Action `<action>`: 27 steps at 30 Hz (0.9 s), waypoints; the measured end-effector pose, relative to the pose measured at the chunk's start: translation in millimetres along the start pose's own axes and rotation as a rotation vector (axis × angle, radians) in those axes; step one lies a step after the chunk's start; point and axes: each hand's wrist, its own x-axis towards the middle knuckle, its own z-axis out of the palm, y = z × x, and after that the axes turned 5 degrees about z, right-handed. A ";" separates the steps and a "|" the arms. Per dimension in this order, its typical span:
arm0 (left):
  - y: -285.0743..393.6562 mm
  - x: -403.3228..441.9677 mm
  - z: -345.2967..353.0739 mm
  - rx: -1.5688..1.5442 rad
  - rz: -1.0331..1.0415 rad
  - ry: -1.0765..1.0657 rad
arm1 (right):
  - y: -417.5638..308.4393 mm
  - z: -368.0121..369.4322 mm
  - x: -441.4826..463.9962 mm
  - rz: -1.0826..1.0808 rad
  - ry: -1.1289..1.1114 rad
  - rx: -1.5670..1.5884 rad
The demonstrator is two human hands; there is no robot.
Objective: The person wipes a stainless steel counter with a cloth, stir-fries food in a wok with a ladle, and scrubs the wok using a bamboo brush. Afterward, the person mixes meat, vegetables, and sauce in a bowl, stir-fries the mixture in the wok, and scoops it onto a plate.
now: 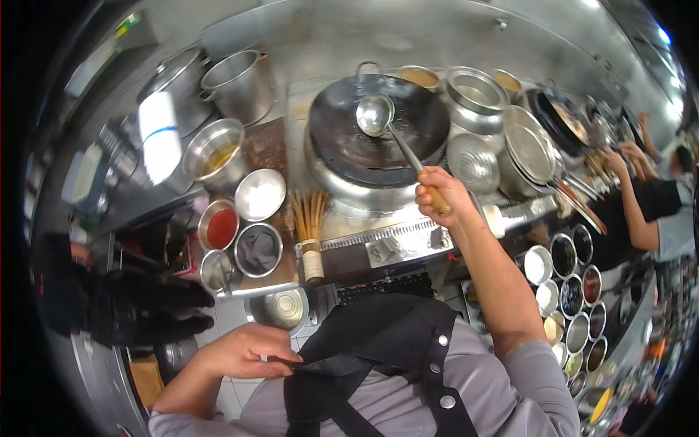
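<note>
A ladle (375,115) is held by its wooden handle in my right hand (442,197), its metal bowl over the dark wok (335,138) on the stove. My left hand (251,351) is low at the front of my body, thumb and fingers closed on the edge of the black apron (378,328). Between my hands, a bamboo brush (312,226) stands at the counter's front edge. Right of the wok lies a perforated skimmer (473,162).
Left of the wok are tall pots (239,87), a bowl of red liquid (222,229) and a bowl with a grey cloth (258,250). Ingredient containers (563,255) stand at right. Co-workers' arms (632,197) show at far right, and a dark-clothed person (109,306) at left.
</note>
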 end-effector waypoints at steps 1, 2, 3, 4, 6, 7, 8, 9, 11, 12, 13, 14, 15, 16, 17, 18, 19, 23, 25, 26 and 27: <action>-8.0 -4.0 1.1 -0.155 0.033 -0.004 | 2.7 -3.5 7.3 0.084 -0.191 0.176; -18.6 -9.9 3.2 -0.309 0.070 -0.001 | 6.5 3.2 11.9 0.114 -0.218 0.155; -36.6 -18.4 5.9 -0.414 0.100 -0.038 | 12.2 12.9 17.0 0.179 -0.371 0.273; -55.8 -24.4 13.6 -0.507 0.134 -0.045 | 17.6 27.4 24.3 0.245 -0.519 0.399; -81.2 -24.4 32.6 -0.749 0.198 -0.048 | 22.2 73.9 32.5 0.288 -0.605 0.362; -85.7 -23.6 40.7 -0.742 0.193 -0.024 | 21.1 104.5 31.2 0.230 -0.568 0.192; -88.4 -21.6 48.9 -0.880 0.216 0.029 | 22.2 130.0 32.5 0.163 -0.525 0.025; -91.7 -21.9 54.9 -1.019 0.242 0.074 | 25.7 150.0 38.0 0.079 -0.481 -0.152; -99.8 -26.4 62.8 -1.038 0.192 0.185 | 38.6 172.2 32.5 -0.008 -0.432 -0.256; -106.1 -27.5 65.5 -1.058 0.135 0.291 | 41.3 175.5 29.0 -0.097 -0.379 -0.353; -118.9 -26.5 68.3 -1.043 0.103 0.354 | 40.0 161.9 25.8 -0.200 -0.353 -0.418; -136.5 -27.4 73.8 -1.043 0.102 0.337 | 32.8 144.4 14.6 -0.259 -0.303 -0.430; -158.6 -27.8 82.7 -0.951 -0.105 0.506 | 23.4 122.3 -0.4 -0.317 -0.245 -0.440; -185.0 -27.0 95.5 -0.846 -0.309 0.660 | 14.3 96.8 -17.8 -0.356 -0.198 -0.379; -220.6 -30.6 111.9 -0.789 -0.436 0.736 | 5.0 63.9 -38.5 -0.385 -0.119 -0.402; -251.6 -35.2 128.7 -0.704 -0.600 0.777 | -2.8 26.9 -58.2 -0.437 -0.026 -0.487; -304.0 -49.6 156.4 -0.589 -0.739 0.785 | -9.2 -4.3 -83.2 -0.434 0.087 -0.570; -402.8 -111.8 223.6 0.162 -0.841 0.243 | -14.2 -110.6 -165.6 -0.358 0.451 -0.775; -409.2 -110.0 217.8 0.085 -0.899 0.096 | -7.8 -150.1 -200.3 -0.271 0.657 -0.983; -412.1 -101.6 207.9 0.084 -0.901 0.060 | 3.5 -171.8 -210.3 -0.227 0.705 -0.991; -417.4 -87.8 196.2 0.097 -0.902 0.037 | 14.7 -191.3 -216.1 -0.214 0.749 -1.110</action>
